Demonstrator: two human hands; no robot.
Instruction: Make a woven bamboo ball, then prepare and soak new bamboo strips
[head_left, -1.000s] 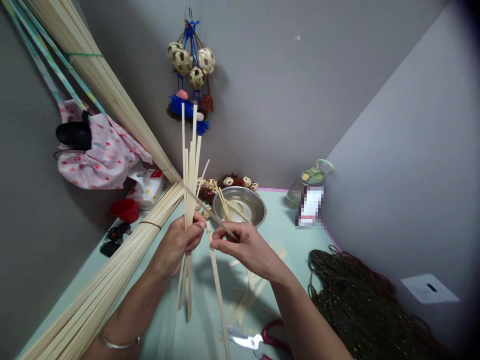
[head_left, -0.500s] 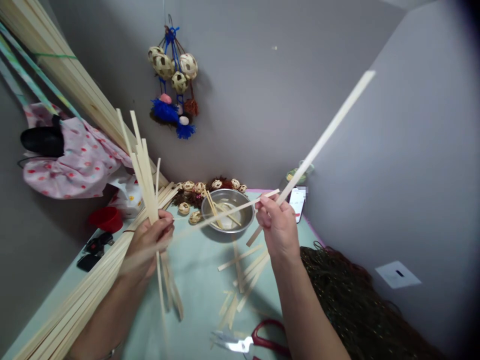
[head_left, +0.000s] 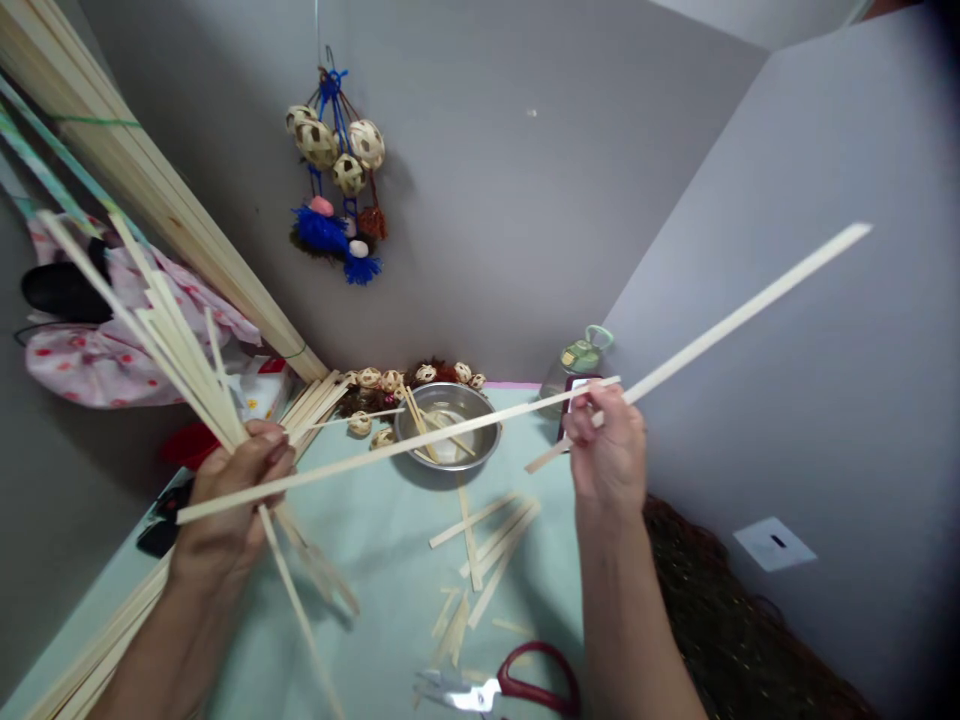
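Fingers closed, my left hand [head_left: 229, 505] grips a fanned bundle of pale bamboo strips [head_left: 176, 345], whose ends stick out above and below the fist. My right hand [head_left: 609, 450] pinches two strips. One long strip [head_left: 739, 318] slants up to the right, its short end below the fingers. The other strip [head_left: 420, 441] stretches left across the view and passes in front of my left hand; whether it touches that hand I cannot tell. Beneath, cut strips [head_left: 491, 550] lie on the pale green table [head_left: 375, 560], close to red-handled scissors [head_left: 499, 685].
A metal bowl [head_left: 491, 440] with strips inside stands at the back, near small woven balls [head_left: 367, 378]. A bottle [head_left: 577, 360] and a phone sit right of it. More strips [head_left: 112, 640] lie along the left. Dark fibre [head_left: 720, 610] is heaped at right.
My hands have moved apart, the left one leftward and the right one rightward. The left bundle tilts further left, and the long right-hand strip has swung down flatter.
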